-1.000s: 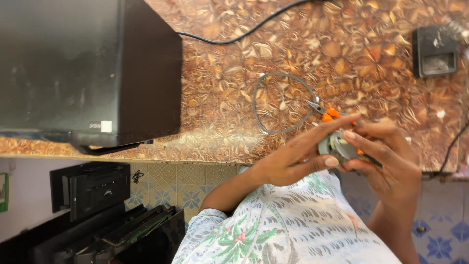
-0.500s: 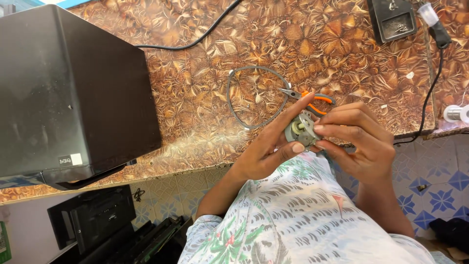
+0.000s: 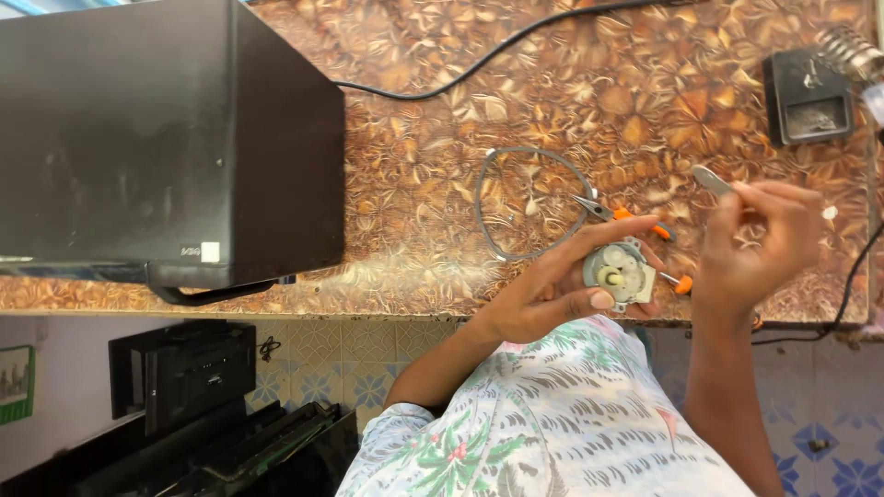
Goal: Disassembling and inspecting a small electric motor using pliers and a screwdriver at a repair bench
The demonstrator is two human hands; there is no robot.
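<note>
- Left hand [image 3: 552, 290]: we grip the small round motor [image 3: 619, 272] firmly, face up.
- Right hand [image 3: 760, 244]: we pinch the slim metal tool [image 3: 714, 179]; approach steadily.

A small white rectangular label [image 3: 211, 251] sits near the lower front edge of a large black box-shaped appliance [image 3: 166, 138] on the patterned brown countertop [image 3: 414, 120], with a short strip of tiny pale markings just beside it. At the far left edge, a green-framed rectangular sign [image 3: 14, 384] hangs on the pale wall.
</note>
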